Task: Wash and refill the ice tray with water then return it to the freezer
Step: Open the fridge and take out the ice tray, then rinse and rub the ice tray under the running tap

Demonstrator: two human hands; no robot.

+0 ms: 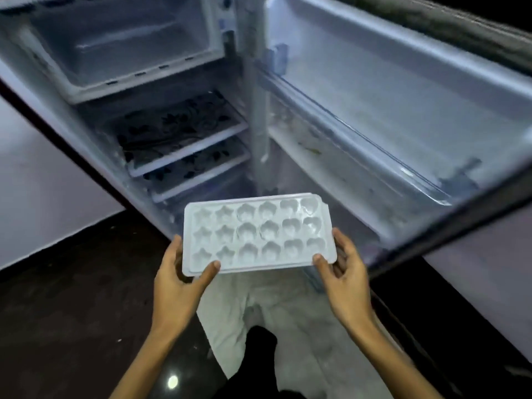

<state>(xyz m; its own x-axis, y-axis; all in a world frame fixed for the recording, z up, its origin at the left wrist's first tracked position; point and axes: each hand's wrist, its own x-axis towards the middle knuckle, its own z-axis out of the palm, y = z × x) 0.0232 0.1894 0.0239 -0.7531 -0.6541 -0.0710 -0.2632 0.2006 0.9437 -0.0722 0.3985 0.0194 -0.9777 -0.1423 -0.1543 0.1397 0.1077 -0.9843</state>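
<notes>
You hold the white ice tray (pixel 257 234) level before the open fridge (pixel 172 110), left hand (pixel 180 276) and right hand (pixel 344 272) fingers pinching its ends; whether the moulds hold water is unclear.

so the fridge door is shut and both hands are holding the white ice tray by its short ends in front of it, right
Not quite. The head view shows the fridge door swung wide open, not shut. The rest stands: the left hand and right hand hold the white ice tray by its short ends in front of it.
</notes>
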